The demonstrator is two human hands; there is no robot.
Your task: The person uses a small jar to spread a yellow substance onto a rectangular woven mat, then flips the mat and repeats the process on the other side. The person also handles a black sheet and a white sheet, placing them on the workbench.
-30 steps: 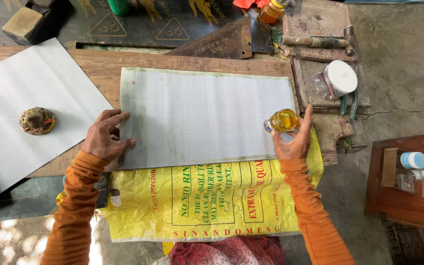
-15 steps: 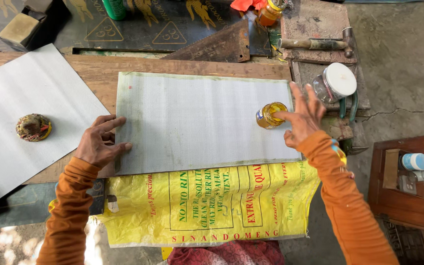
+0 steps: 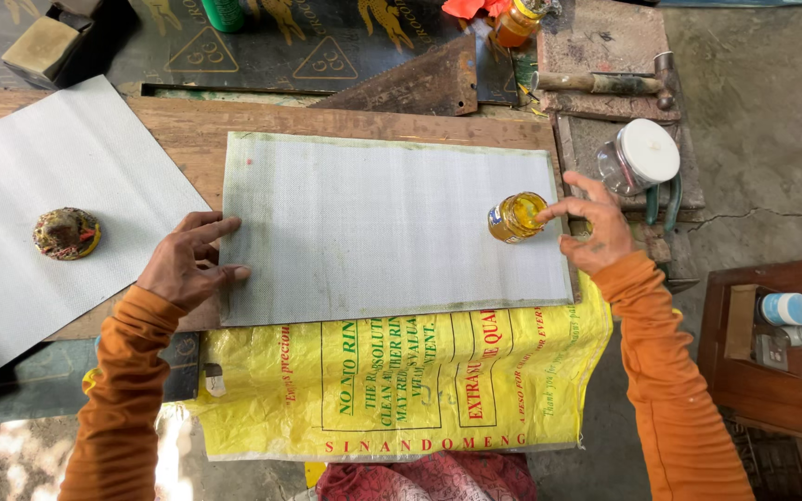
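Note:
A grey woven mesh sheet (image 3: pixel 364 223) lies flat on a wooden board (image 3: pixel 187 130). My left hand (image 3: pixel 187 264) rests spread on the sheet's left edge, with its fingertips on the mesh. A small open glass jar of yellow liquid (image 3: pixel 516 217) stands upright on the sheet near its right edge. My right hand (image 3: pixel 594 230) is just right of the jar with its fingers apart, and the index fingertip touches the jar's rim. Neither hand is closed around anything.
A second grey sheet (image 3: pixel 39 167) at the left carries a round mottled lump (image 3: pixel 66 232). A yellow printed sack (image 3: pixel 401 380) hangs below the board. Behind lie a rusty saw (image 3: pixel 420 83), a hammer (image 3: pixel 605 83) and a white-lidded jar (image 3: pixel 642 153). A wooden side table (image 3: pixel 782 371) stands at the right.
My right hand carried the yellow jar from the sheet's lower right corner up onto the sheet, set it down and let go. My left hand stayed on the left edge.

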